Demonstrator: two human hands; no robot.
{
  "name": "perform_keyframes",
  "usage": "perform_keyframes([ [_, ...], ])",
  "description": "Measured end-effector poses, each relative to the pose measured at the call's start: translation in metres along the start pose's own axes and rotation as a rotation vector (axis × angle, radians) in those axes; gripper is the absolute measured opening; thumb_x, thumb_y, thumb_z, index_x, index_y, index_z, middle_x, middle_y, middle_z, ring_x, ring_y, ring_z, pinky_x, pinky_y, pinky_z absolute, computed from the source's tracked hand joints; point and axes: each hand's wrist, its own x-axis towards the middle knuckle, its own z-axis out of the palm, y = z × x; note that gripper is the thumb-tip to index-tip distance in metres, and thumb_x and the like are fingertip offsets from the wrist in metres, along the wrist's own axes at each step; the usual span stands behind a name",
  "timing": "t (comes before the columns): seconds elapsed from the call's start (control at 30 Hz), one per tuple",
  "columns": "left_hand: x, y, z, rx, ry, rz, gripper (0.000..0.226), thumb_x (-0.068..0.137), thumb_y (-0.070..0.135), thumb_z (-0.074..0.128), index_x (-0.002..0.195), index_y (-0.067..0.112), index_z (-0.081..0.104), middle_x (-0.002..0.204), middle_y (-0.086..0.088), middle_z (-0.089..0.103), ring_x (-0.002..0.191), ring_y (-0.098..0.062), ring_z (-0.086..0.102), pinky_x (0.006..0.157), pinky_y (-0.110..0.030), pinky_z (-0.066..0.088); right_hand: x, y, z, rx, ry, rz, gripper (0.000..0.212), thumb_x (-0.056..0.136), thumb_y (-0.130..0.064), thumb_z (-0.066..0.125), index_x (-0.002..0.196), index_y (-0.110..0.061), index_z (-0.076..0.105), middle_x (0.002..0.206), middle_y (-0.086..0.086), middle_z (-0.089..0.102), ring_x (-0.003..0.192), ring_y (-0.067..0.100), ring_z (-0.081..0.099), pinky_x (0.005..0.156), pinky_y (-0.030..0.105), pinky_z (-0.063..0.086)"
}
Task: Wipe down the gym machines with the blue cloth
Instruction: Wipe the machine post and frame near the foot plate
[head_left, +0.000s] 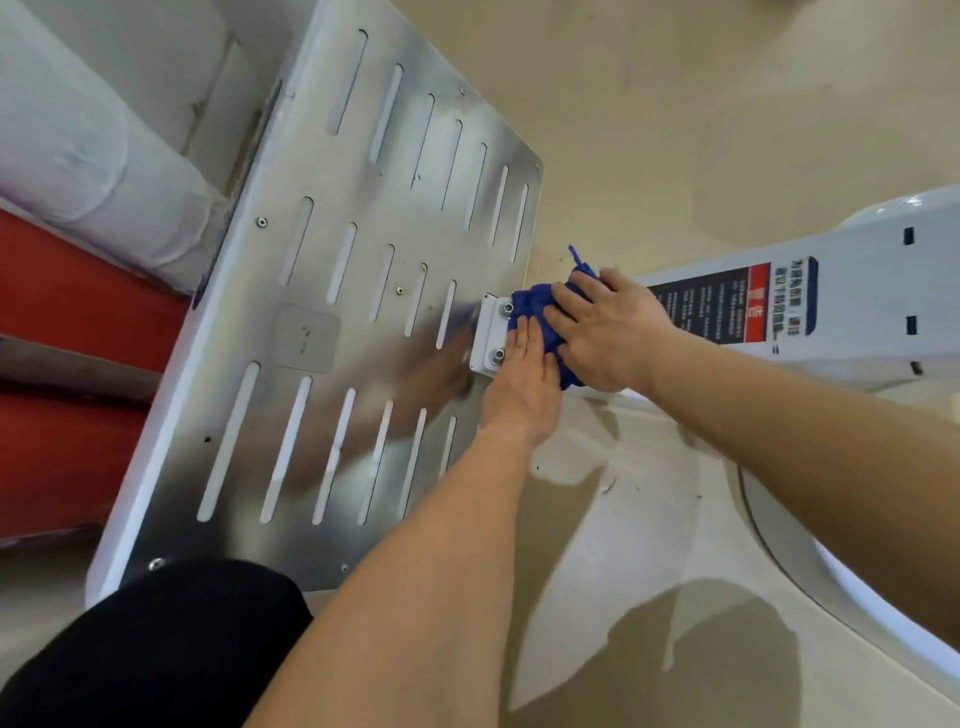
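**Item: cloth** (535, 312). Count: one. Blue and bunched, right of frame centre. It lies on the joint where the bracket (482, 332) meets the beam (857, 291). Its long axis runs roughly up and down the frame, across the beam, and a loose tail pokes out at the upper end.

**Left hand** (522, 374). Count: one. It comes in from the lower centre with flat, straight fingers. The fingers rest on the cloth's lower left edge and on the bracket beside the lower bolt.

**Right hand** (608, 332). Count: one. It comes in from the right and lies palm down over the cloth. The fingers are nearly straight and press rather than pinch (the thumb is hidden, so any grip underneath cannot be told).

**Relation.** The hands are together, side by side, both touching the cloth. The right hand covers more of it and looks like the driving hand. The beam runs away toward the right edge and the plate (332, 291) spreads to the left, so a stroke could go either way from here.

**Other entries:**
- Plate: one, brushed metal, slotted in three rows (slots not counted).
- Bracket: one, white.
- Bolts (506, 309): two.
- Beam: one, white.
- Label (727, 306): one, on the beam, red and dark, print too blurred to read.
- Roller (88, 171): one, white, upper left.
- Red pads (78, 322): two, left edge.
- Knee (156, 649): one, in black, lower left.
- Floor (675, 130): beige.
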Motion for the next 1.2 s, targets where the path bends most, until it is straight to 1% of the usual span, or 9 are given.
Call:
perform_keyframes([
  [0.13, -0.023, 0.036, -0.009, -0.132, 0.062, 0.087, 0.052, 0.105, 0.023, 0.027, 0.155, 0.007, 0.020, 0.163, -0.010, 0.016, 0.151, -0.024, 0.014, 0.122, -0.041, 0.016, -0.035, 0.017, -0.012, -0.030, -0.049, 0.042, 0.061, 0.102, -0.045, 0.014, 0.155, -0.017, 0.021, 0.164, 0.011, 0.013, 0.149, 0.033, 0.013, 0.119, 0.048, 0.013],
  [0.2, -0.033, 0.062, -0.006, -0.129, 0.041, 0.170, 0.053, 0.106, 0.025, 0.028, 0.156, 0.010, 0.019, 0.164, -0.007, 0.015, 0.151, -0.022, 0.012, 0.122, -0.040, 0.015, -0.068, 0.036, -0.016, -0.042, -0.036, 0.086, 0.062, 0.102, -0.045, 0.009, 0.156, -0.015, 0.019, 0.164, 0.014, 0.014, 0.149, 0.035, 0.014, 0.118, 0.050, 0.014],
  [0.3, -0.036, 0.096, -0.001, -0.072, 0.008, 0.308, 0.054, 0.107, 0.023, 0.024, 0.157, 0.012, 0.009, 0.166, -0.005, 0.004, 0.152, -0.019, -0.001, 0.123, -0.034, 0.004, -0.112, 0.063, -0.019, -0.023, 0.066, 0.157, 0.067, 0.097, -0.038, 0.006, 0.142, -0.005, 0.043, 0.151, 0.022, 0.037, 0.139, 0.041, 0.032, 0.110, 0.053, 0.026],
  [0.4, -0.029, 0.097, 0.000, -0.077, 0.000, 0.392, 0.054, 0.108, 0.022, 0.024, 0.157, 0.011, 0.004, 0.165, -0.002, -0.002, 0.152, -0.015, -0.007, 0.123, -0.028, -0.003, -0.117, 0.065, -0.014, -0.052, 0.075, 0.188, 0.066, 0.096, -0.036, 0.011, 0.136, 0.001, 0.048, 0.145, 0.026, 0.044, 0.132, 0.044, 0.039, 0.107, 0.055, 0.029],
  [0.5, -0.017, 0.069, 0.002, -0.082, -0.004, 0.338, 0.054, 0.108, 0.024, 0.022, 0.157, 0.012, 0.002, 0.165, 0.000, -0.004, 0.151, -0.012, -0.007, 0.122, -0.024, -0.001, -0.084, 0.052, -0.014, -0.044, 0.060, 0.187, 0.065, 0.096, -0.038, 0.007, 0.140, -0.006, 0.043, 0.147, 0.020, 0.040, 0.132, 0.040, 0.038, 0.109, 0.050, 0.027],
  [0.67, -0.007, 0.039, 0.000, -0.148, 0.072, 0.105, 0.055, 0.105, 0.026, 0.023, 0.156, 0.008, 0.016, 0.164, -0.009, 0.013, 0.152, -0.023, 0.011, 0.122, -0.037, 0.012, -0.032, 0.018, -0.010, -0.011, 0.010, 0.149, 0.059, 0.101, -0.044, 0.017, 0.152, -0.014, 0.026, 0.158, 0.015, 0.024, 0.144, 0.036, 0.023, 0.118, 0.049, 0.014],
  [0.8, -0.012, 0.051, -0.001, -0.088, -0.019, 0.109, 0.053, 0.107, 0.024, 0.021, 0.158, 0.018, 0.006, 0.166, -0.002, 0.000, 0.152, -0.018, -0.003, 0.123, -0.040, 0.009, -0.056, 0.017, -0.011, -0.006, 0.026, 0.229, 0.062, 0.103, -0.045, 0.014, 0.156, -0.013, 0.016, 0.164, 0.015, 0.010, 0.151, 0.035, 0.007, 0.121, 0.051, 0.003],
  [0.97, -0.045, 0.108, -0.011, -0.111, -0.121, 0.363, 0.053, 0.106, 0.026, 0.020, 0.156, 0.025, 0.001, 0.161, 0.013, -0.007, 0.149, -0.007, -0.014, 0.124, -0.036, -0.003, -0.138, 0.029, -0.013, 0.015, 0.091, 0.430, 0.064, 0.104, -0.043, 0.014, 0.158, -0.010, 0.002, 0.165, 0.017, -0.004, 0.152, 0.034, -0.005, 0.122, 0.051, -0.004],
  [1.2, -0.082, 0.190, -0.033, -0.045, -0.308, 0.661, 0.056, 0.105, 0.030, 0.030, 0.157, 0.032, 0.010, 0.164, 0.010, -0.006, 0.151, -0.012, -0.013, 0.124, -0.033, 0.001, -0.231, 0.048, -0.024, 0.132, 0.234, 0.785, 0.058, 0.101, -0.023, 0.018, 0.156, -0.006, 0.022, 0.164, 0.018, 0.013, 0.153, 0.032, 0.008, 0.123, 0.051, -0.002],
])
